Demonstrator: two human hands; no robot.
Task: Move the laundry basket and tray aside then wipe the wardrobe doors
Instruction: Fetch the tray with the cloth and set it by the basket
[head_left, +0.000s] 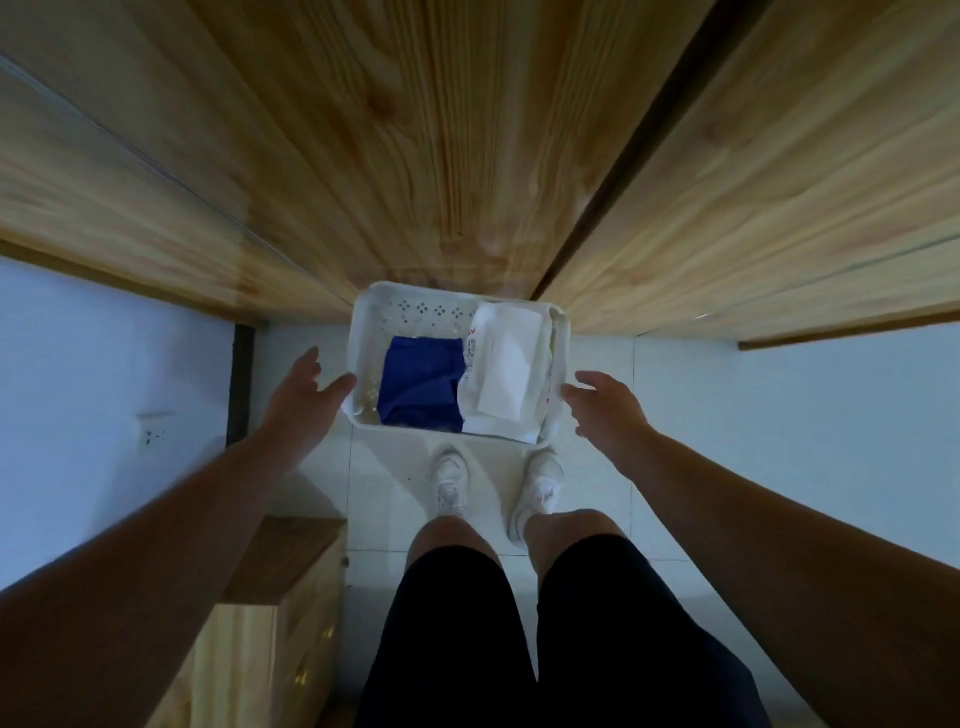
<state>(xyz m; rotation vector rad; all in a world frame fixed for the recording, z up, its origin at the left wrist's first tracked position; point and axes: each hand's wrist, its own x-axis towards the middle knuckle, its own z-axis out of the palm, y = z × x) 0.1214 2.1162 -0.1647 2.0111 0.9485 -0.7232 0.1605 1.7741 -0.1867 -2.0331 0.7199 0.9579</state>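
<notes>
A white perforated laundry basket (363, 332) stands on the white tiled floor against the wooden wardrobe doors (415, 156). Inside it lie a folded blue cloth (421, 384) and a white folded item (506, 374) on the right side. My left hand (306, 395) reaches down beside the basket's left rim, fingers straight, thumb near the rim. My right hand (605, 408) is at the basket's right rim, fingers relaxed and close to the edge. Neither hand plainly grips the basket. No tray is visible apart from the basket.
My feet in white shoes (452, 478) stand just behind the basket. A low wooden cabinet (280, 597) is at my left. A dark gap (623, 156) runs between two wardrobe doors. White walls flank both sides, with a socket (155, 431) on the left wall.
</notes>
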